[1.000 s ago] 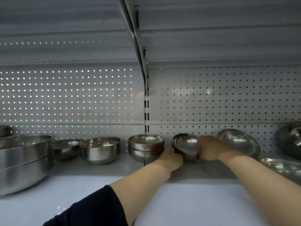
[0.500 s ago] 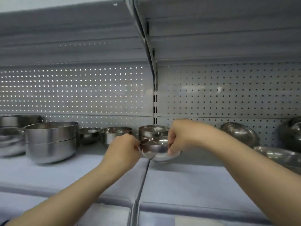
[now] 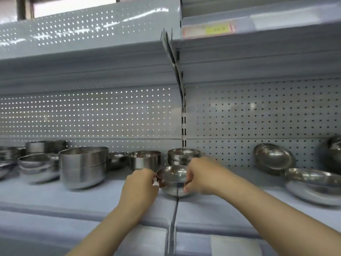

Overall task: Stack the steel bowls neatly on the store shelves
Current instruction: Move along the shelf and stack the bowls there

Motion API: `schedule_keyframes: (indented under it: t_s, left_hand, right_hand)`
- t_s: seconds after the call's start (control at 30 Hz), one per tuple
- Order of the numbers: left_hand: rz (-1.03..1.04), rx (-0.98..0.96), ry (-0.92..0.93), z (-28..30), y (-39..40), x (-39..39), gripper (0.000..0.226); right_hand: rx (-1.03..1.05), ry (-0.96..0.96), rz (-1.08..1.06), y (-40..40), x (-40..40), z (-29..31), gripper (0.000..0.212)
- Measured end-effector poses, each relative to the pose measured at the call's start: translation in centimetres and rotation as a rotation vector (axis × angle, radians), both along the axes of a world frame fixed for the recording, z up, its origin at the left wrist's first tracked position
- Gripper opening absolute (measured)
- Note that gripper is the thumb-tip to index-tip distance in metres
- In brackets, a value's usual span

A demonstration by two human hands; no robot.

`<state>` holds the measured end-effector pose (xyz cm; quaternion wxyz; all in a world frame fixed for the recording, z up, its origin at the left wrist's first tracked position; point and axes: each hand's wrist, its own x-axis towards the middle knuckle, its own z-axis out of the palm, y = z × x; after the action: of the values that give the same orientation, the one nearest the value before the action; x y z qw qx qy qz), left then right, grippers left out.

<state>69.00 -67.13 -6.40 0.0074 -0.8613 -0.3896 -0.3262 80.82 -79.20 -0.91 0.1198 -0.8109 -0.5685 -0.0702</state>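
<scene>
Two hands hold one small steel bowl (image 3: 172, 179) over the seam (image 3: 175, 209) where two sections of the grey shelf (image 3: 230, 206) meet. Its rounded base sits on or just above that seam; which of the two cannot be told. The left hand (image 3: 141, 187) pinches the bowl's left rim with curled fingers, and something small and white shows at its fingertips. The right hand (image 3: 200, 175) curls its fingers over the right rim, thumb down the bowl's outer wall. Just behind the held bowl, against the perforated back panel (image 3: 258, 117), stands a stack of matching bowls (image 3: 183, 156). Left of the held bowl sits a single deeper bowl (image 3: 144, 159), and farther left a stack of large deep bowls (image 3: 84, 166). Well to the right of the held bowl, a shallow dish (image 3: 274, 157) leans tilted against the back panel, with wide flat dishes (image 3: 313, 183) lying in front of it.
</scene>
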Motion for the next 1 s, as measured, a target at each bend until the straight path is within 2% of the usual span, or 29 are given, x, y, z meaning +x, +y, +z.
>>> schedule_keyframes:
  t_s: [0.1, 0.2, 0.37, 0.5, 0.63, 0.73, 0.83, 0.9, 1.0]
  left_hand:
    - [0.045, 0.114, 0.105, 0.5, -0.8, -1.4, 0.031]
    - [-0.071, 0.167, 0.031, 2.5, -4.0, -1.9, 0.035]
    - [-0.528, -0.119, -0.062, 3.9, -9.1, 2.5, 0.037]
    - [-0.697, -0.302, 0.108, 4.7, -11.1, 10.5, 0.057]
    - [-0.65, -0.266, 0.377, 5.0, -13.2, 17.8, 0.061]
    - [-0.674, -0.291, 0.432, 4.9, -14.2, 21.1, 0.045]
    - [-0.745, -0.475, 0.373, 3.7, -14.4, 22.8, 0.02]
    - [-0.765, -0.62, 0.289, 2.8, -14.1, 23.3, 0.017]
    - [-0.709, -0.718, 0.176, 3.2, -13.4, 23.4, 0.023]
  right_hand:
    - [0.056, 0.038, 0.003, -1.9, 0.7, 0.7, 0.023]
    - [0.162, 0.052, -0.07, -5.7, 2.9, 1.8, 0.028]
    - [0.259, 0.137, -0.238, -13.2, 9.1, 2.8, 0.029]
    - [0.287, 0.211, -0.337, -18.5, 14.3, 2.2, 0.039]
    - [0.091, 0.332, -0.406, -21.8, 18.4, 0.6, 0.076]
    - [0.079, 0.447, -0.333, -22.8, 20.6, -0.5, 0.067]
    - [0.104, 0.541, -0.22, -23.0, 22.1, -1.4, 0.052]
    - [0.115, 0.598, -0.157, -22.9, 22.5, -1.5, 0.045]
    - [0.143, 0.615, -0.121, -21.8, 22.9, -0.8, 0.043]
